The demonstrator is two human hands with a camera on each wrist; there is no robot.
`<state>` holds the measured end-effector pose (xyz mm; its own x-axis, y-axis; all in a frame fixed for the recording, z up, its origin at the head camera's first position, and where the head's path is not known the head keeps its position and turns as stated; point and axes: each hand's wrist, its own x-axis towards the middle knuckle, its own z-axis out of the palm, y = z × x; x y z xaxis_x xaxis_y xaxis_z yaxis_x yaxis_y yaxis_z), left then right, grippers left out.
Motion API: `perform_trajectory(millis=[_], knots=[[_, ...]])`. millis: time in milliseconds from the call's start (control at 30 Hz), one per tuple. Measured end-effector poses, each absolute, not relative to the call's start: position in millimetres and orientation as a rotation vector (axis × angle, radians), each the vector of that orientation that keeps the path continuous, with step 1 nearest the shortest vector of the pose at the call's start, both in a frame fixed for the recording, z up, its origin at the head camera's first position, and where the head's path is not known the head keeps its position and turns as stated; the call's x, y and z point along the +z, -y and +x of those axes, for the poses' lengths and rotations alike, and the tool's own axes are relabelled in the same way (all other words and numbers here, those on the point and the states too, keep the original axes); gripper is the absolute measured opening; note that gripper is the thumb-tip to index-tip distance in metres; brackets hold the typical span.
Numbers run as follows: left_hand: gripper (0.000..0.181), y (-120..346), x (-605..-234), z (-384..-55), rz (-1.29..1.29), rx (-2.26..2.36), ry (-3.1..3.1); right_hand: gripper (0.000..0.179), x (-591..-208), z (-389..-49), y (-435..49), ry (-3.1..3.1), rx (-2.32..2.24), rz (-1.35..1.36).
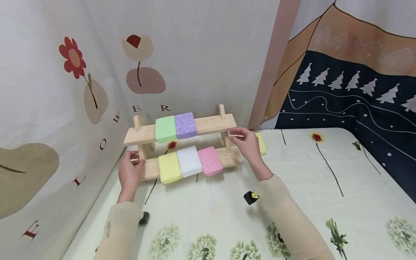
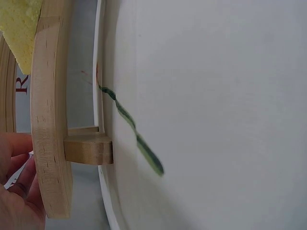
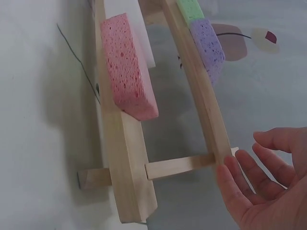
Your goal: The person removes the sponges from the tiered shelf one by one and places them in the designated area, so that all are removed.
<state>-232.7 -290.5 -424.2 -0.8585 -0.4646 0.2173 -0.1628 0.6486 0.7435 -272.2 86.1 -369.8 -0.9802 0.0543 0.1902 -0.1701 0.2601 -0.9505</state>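
A two-tier wooden shelf rack (image 1: 208,124) stands near the back wall. On its upper board lie a green sponge (image 1: 165,129) and a purple sponge (image 1: 185,125). The lower board carries a yellow sponge (image 1: 170,168), a white sponge (image 1: 189,161) and a pink sponge (image 1: 210,161). My left hand (image 1: 130,171) is at the lower board's left end, fingers loosely bent; in the left wrist view a fingertip touches the wood. By the upper board's right end is my right hand (image 1: 247,144), fingers relaxed, with fingertips at the board's edge in the right wrist view.
Another yellow sponge (image 1: 261,143) lies on the table behind my right hand, partly hidden. Two small black objects rest on the cloth, one near my left sleeve (image 1: 144,218) and one near my right sleeve (image 1: 251,198). Printed curtains (image 1: 201,54) rise behind the rack.
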Motion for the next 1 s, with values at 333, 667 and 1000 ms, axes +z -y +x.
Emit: perform_trajectory(millis=[333, 667, 1000], knots=[[0.042, 291.5, -426.9, -231.7, 0.5, -1.067, 2.482, 0.027, -366.9, -271.6, -72.6, 2.368, 1.819, 0.143], [0.042, 291.7, -426.6, -232.3, 0.506, -1.069, 2.482, 0.026, -363.0, -272.8, -57.8, 2.364, 1.804, 0.197], [0.042, 292.9, -425.4, -235.5, 0.526, -1.078, 2.485, 0.032, -361.7, -279.0, -43.3, 2.37, 1.815, 0.259]])
